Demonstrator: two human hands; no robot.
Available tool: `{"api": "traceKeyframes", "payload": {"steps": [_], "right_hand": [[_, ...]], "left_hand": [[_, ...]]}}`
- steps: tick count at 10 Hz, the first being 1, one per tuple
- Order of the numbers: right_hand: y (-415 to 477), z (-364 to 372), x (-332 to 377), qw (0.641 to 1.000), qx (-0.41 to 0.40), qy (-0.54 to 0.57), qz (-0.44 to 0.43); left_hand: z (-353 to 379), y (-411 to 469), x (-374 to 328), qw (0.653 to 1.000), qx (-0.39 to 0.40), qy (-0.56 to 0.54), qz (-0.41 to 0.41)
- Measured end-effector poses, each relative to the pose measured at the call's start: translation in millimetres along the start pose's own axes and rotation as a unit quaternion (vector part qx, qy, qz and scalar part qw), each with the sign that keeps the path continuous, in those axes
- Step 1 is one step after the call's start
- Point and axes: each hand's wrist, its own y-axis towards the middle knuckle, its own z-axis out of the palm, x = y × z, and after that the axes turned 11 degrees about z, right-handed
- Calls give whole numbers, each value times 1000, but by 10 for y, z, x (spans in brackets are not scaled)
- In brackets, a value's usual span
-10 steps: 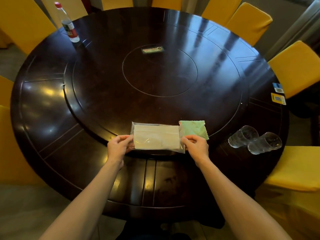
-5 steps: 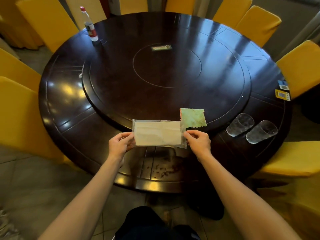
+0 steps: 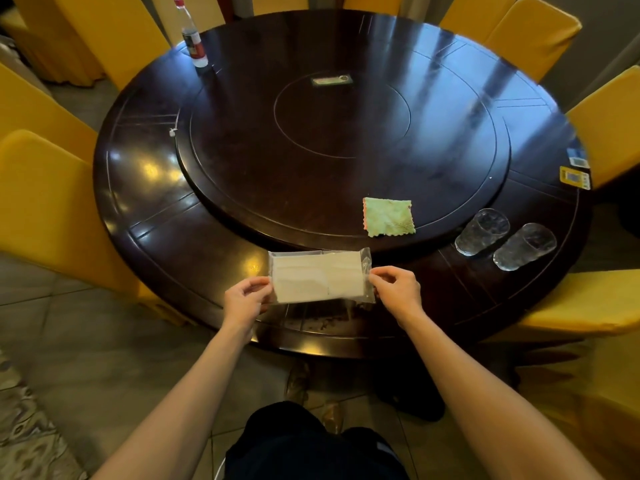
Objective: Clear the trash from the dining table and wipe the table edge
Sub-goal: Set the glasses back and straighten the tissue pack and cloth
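A clear plastic packet [image 3: 320, 276] with white folded material inside hangs above the near edge of the round dark table [image 3: 145, 209]. My left hand [image 3: 246, 299] pinches its left end and my right hand [image 3: 398, 289] pinches its right end. A green cloth [image 3: 388, 216] lies flat on the raised turntable, beyond my right hand. Crumbs speckle the table edge [image 3: 329, 323] just below the packet.
Two clear glasses [image 3: 482, 232] [image 3: 524, 246] lie on their sides at the right. A bottle with a red cap [image 3: 192, 36] stands at the far left. A small card [image 3: 331, 79] lies near the centre; stickers [image 3: 575, 176] mark the right rim. Yellow chairs [image 3: 45, 202] ring the table.
The packet has come off the table toward me, still held at both ends. The view has pulled back, and the green cloth stays on the turntable.
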Motion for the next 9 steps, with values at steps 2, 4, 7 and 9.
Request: {"api": "traceKeyframes", "payload": {"steps": [2,4,7,9], "right_hand": [[47,125,-73,997,16,-59,53],[198,303,-86,990,28,-110,80],[313,477,-104,984,40,-153,88],[323,477,-136,982,34,-153,106]], "left_hand": [[-56,200,146,995,37,89,-20],[-45,435,182,975,82,202,-36],[-61,635,112,945,141,293,-45],[-121,658,49,926,161,341,-36]]}}
